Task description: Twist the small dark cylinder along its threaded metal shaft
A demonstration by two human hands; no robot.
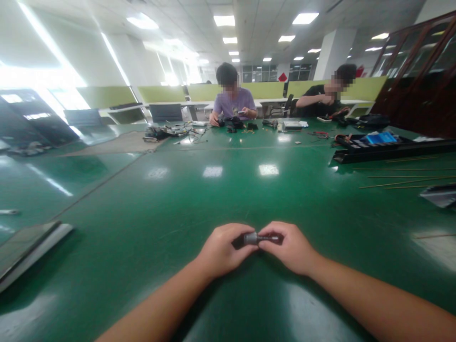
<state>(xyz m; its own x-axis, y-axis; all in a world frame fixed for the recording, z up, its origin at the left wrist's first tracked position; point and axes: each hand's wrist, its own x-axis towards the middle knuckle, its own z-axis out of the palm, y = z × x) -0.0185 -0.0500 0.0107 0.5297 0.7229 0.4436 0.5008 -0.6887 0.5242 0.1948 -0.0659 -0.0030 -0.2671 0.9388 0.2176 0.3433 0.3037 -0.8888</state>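
Note:
A small grey metal cylinder [251,238] with a thin dark shaft [265,238] pointing right is held just above the green table [171,199], near the front. My left hand [223,249] grips the cylinder between thumb and fingers. From the right, my right hand [292,248] pinches the shaft close to where it meets the cylinder, and a shiny tip shows inside that hand. The fingertips of both hands nearly meet. What exactly the part is cannot be made out.
Two people [235,102] sit across the table among cables and small parts [167,130]. At the right lie a black tray [374,151] with a blue item and thin rods [409,180]. A flat panel [28,242] is at the left edge.

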